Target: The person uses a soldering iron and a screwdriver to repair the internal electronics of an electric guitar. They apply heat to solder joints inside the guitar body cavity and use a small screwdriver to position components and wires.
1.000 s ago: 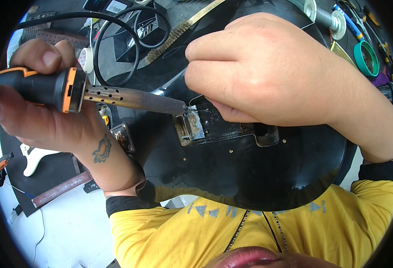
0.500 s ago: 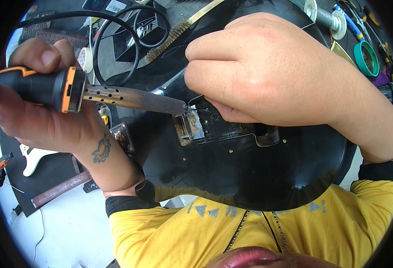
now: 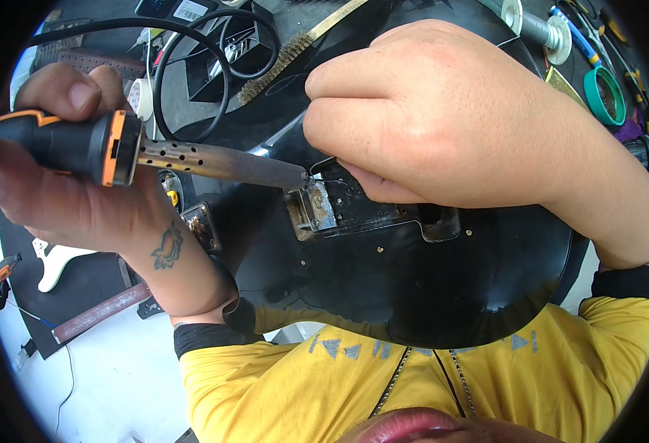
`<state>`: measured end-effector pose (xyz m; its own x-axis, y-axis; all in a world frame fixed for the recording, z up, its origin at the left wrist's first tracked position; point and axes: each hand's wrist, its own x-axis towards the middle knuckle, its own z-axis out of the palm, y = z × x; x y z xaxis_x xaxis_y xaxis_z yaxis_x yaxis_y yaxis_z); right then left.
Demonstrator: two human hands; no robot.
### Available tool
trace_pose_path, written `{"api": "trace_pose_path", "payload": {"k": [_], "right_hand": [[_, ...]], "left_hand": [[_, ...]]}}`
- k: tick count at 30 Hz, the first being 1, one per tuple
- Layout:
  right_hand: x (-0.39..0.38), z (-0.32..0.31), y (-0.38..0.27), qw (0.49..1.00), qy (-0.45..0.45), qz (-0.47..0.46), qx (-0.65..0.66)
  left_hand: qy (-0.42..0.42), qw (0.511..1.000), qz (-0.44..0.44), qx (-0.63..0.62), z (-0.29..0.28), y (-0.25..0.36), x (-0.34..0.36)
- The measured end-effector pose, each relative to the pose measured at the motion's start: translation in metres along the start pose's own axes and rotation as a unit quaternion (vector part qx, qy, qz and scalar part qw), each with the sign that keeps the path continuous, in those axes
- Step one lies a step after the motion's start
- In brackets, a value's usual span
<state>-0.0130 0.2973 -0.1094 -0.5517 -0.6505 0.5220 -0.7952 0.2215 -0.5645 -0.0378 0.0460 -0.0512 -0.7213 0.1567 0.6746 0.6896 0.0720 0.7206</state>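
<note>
In my left hand (image 3: pixel 73 177) is a black-and-orange soldering iron (image 3: pixel 214 162), gripped by its handle. Its tip end meets a worn metal block (image 3: pixel 322 203) set in a cavity (image 3: pixel 369 218) of a glossy black guitar body (image 3: pixel 450 295). My right hand (image 3: pixel 428 118) is closed just above that cavity, fingers pinched together. From beneath its fingers a thin wire (image 3: pixel 323 163) curves to the iron's tip; the fingertips themselves are hidden. Beside the knuckles, a shiny metal rod (image 3: pixel 280 135) slants across the body and passes out of sight behind the hand.
A wooden-handled wire brush (image 3: pixel 287 63) and a black box (image 3: pixel 228 66) lie at the far side, with the black cable (image 3: pixel 158 81) looping over. A solder spool (image 3: pixel 537 31), green tape roll (image 3: pixel 605 96) and hand tools stand far right. A rusty bar (image 3: pixel 103 314) lies at left.
Almost nothing differs. The guitar body and my right hand have shifted very slightly left; the iron stays at the metal block.
</note>
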Motion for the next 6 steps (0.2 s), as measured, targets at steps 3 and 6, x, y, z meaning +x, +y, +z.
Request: {"api": "trace_pose_path", "payload": {"k": [3,6], "right_hand": [[0.0019,-0.0014,-0.0021,1.000,-0.006,0.015,0.015],[0.0038,-0.0025,-0.0036,0.999,-0.013,0.030,0.031]], "left_hand": [[-0.005,1.000,0.005,0.002,-0.0010,0.0001,-0.0003],[-0.015,1.000,-0.010,-0.004,-0.0048,0.0010,0.0002]]}}
